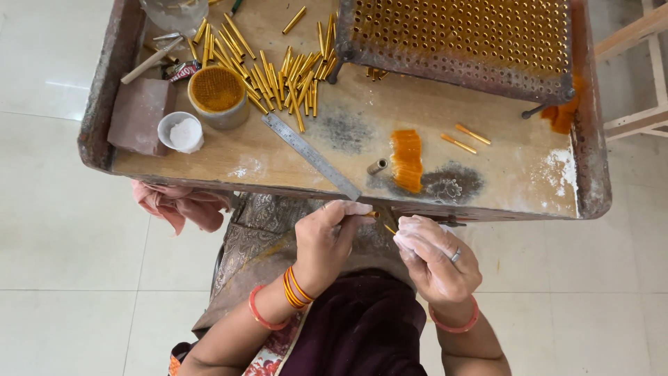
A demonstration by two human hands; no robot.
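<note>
**Thin yellow stick pinched between both hands at the near table edge**

The scene is filled by a worn wooden table (278, 150) with raised, rusted rims, likely there to keep loose pieces from rolling off. At its far right a perforated metal plate (459, 42) is propped on short legs, many holes filled with yellow ends. A heap of yellow tubes (278, 73) is spread at far centre, within easy reach. A steel ruler (311, 155) lies diagonally toward the near edge. At the left are set a pink block (138, 115), a tin of orange material (216, 94) and a small cup of white powder (182, 132). A bundle of orange strips (406, 160) lies near centre-right.

Just off the near edge, the left hand (327, 240) is closed in a pinch on a thin yellow stick (381, 221); the powder-whitened right hand (435, 257) is curled around its other end. The powder is judged a grip aid.
</note>
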